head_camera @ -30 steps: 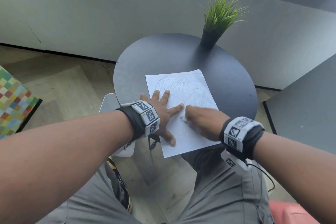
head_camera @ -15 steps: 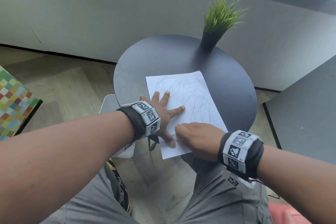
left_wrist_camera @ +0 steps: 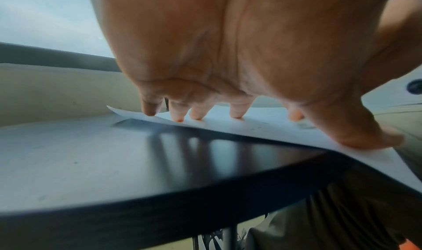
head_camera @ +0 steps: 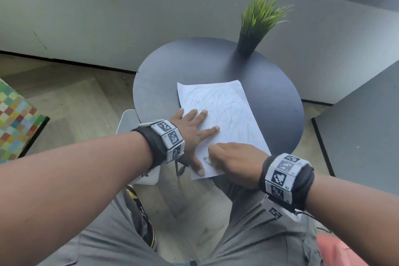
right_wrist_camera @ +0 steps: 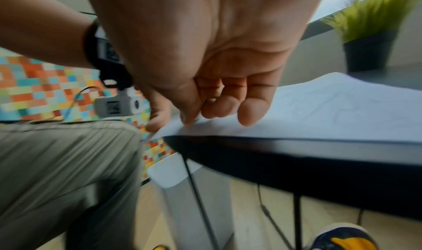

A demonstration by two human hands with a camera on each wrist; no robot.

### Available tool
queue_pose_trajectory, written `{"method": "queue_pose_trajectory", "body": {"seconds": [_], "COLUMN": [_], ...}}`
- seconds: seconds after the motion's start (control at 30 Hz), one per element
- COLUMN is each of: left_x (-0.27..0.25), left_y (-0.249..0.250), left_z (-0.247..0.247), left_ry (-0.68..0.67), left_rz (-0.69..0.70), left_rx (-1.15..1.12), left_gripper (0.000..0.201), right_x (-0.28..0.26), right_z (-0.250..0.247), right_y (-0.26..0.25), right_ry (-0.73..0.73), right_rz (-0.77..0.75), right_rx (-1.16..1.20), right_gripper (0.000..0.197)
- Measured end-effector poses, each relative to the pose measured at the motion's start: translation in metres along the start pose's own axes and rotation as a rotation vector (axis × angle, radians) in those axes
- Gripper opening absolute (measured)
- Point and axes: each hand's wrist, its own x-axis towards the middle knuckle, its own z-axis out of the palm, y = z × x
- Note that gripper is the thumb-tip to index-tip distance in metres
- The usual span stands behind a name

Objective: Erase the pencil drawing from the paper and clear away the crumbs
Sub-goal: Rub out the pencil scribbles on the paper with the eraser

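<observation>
A round dark table [head_camera: 194,67] stands by a grey wall, with a grassy plant [head_camera: 259,17] in a black pot at its far side. The paper [head_camera: 233,119] with pencil scribbles lies near my edge, and my left hand [head_camera: 192,134] presses it flat with fingers spread wide. My right hand [head_camera: 235,162] rests on the paper's near corner with fingers curled in, but I cannot tell if they hold anything.

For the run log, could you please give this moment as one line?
left hand: presses white scribbled paper | right hand: curled, near edge | eraser: unseen

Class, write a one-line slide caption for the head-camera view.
Left hand presses the scribbled paper flat on the round table while the right hand works near its front edge.
</observation>
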Motion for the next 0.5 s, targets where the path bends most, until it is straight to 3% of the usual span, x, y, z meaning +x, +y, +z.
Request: {"method": "queue_pose_trajectory", "body": {"seconds": [0.13, 0.17, 0.23, 0.3, 0.33, 0.43, 0.5], "left_x": [0.003, 0.004, 0.005, 0.005, 0.005, 0.007, 0.009], "left_y": [-0.002, -0.003, -0.003, -0.002, -0.002, -0.003, -0.004], "left_z": [0.0, 0.001, 0.002, 0.002, 0.002, -0.001, -0.003], "left_ry": [0.031, 0.028, 0.016, 0.01, 0.005, -0.002, -0.01], "left_rz": [-0.008, -0.011, -0.013, -0.006, -0.004, -0.018, -0.023], "left_rx": [0.026, 0.023, 0.006, -0.009, -0.018, -0.044, -0.044], "left_gripper": [0.127, 0.128, 0.128, 0.129, 0.129, 0.13, 0.131], "right_x": [0.011, 0.012, 0.008, 0.0, 0.0, 0.008, 0.007], "right_z": [-0.016, -0.015, -0.003, 0.009, 0.004, -0.019, -0.018], "right_y": [0.038, 0.035, 0.006, -0.016, -0.013, 0.02, 0.019], "right_ry": [0.156, 0.164, 0.111, -0.019, -0.015, 0.083, 0.13], "right_rz": [0.325, 0.328, 0.173, 0.001, 0.003, 0.281, 0.263], "right_rx": [0.027, 0.038, 0.034, 0.017, 0.029, 0.064, 0.047], "right_gripper": [0.015, 0.013, 0.011, 0.027, 0.027, 0.015, 0.012]}}
